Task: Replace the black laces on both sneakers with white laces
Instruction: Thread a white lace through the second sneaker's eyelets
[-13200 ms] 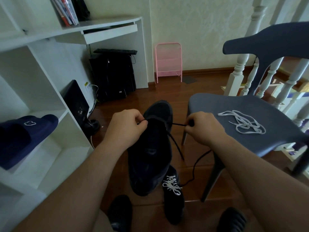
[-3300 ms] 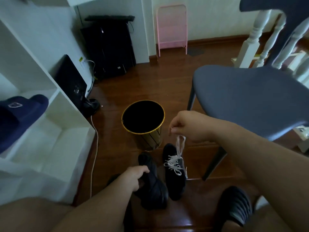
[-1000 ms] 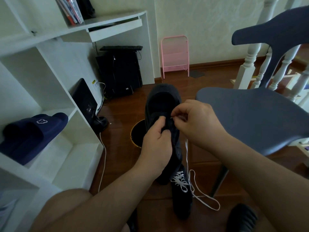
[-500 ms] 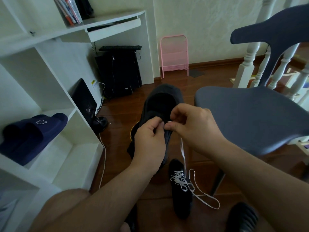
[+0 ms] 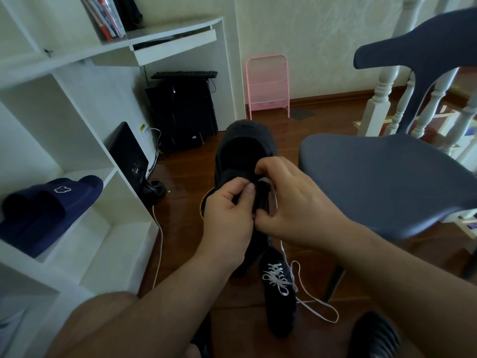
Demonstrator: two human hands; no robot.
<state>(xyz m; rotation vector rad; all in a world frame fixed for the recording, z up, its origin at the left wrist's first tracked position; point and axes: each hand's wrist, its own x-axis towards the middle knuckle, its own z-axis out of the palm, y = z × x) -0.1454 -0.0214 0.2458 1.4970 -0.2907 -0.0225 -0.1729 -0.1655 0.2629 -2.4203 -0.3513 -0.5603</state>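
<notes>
I hold a black sneaker [image 5: 244, 148] up in front of me, its heel pointing away. My left hand [image 5: 228, 215] grips the sneaker's upper by the eyelets. My right hand [image 5: 291, 205] pinches a white lace [image 5: 304, 295] at the sneaker's eyelet row; the lace hangs down and loops on the floor. A second black sneaker [image 5: 278, 301], laced in white with a bow, stands on the floor below.
A grey chair [image 5: 382, 182] stands at the right, with a white stair railing [image 5: 387, 99] behind it. White shelves [image 5: 85, 182] on the left hold a navy slipper [image 5: 49, 208]. A gold-rimmed bin [image 5: 204, 205] peeks out behind my left hand. My black slipper [image 5: 374, 337] shows at the bottom.
The sneaker has stayed raised and shifted slightly right. My right hand has moved down along the eyelets, closer to my left thumb, with the white lace still trailing to the floor.
</notes>
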